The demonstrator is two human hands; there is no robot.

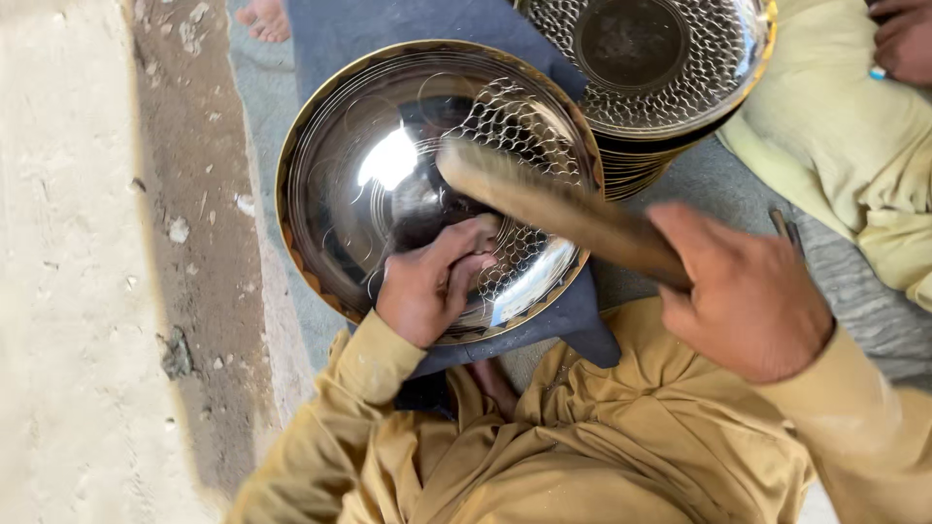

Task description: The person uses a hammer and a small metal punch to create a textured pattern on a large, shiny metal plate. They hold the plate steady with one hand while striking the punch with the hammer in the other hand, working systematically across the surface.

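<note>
One tray, one stick, two hands.
Left hand [430, 283] presses tray [369, 165]; right hand [748, 296] grip closed round stick [553, 206]; tray stack [670, 68] behind.

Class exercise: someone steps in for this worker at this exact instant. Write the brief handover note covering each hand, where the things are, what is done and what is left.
Left hand: pressed on the shiny metal bowl, steadying it on the dark blue cloth over the lap.
Right hand: gripping a wooden tool, blurred, its far end over the bowl.
Stack of patterned bowls stands beyond, beside another person's hand.
Done: the mesh pattern covers roughly the bowl's right half.
Left: the left half is plain.
</note>
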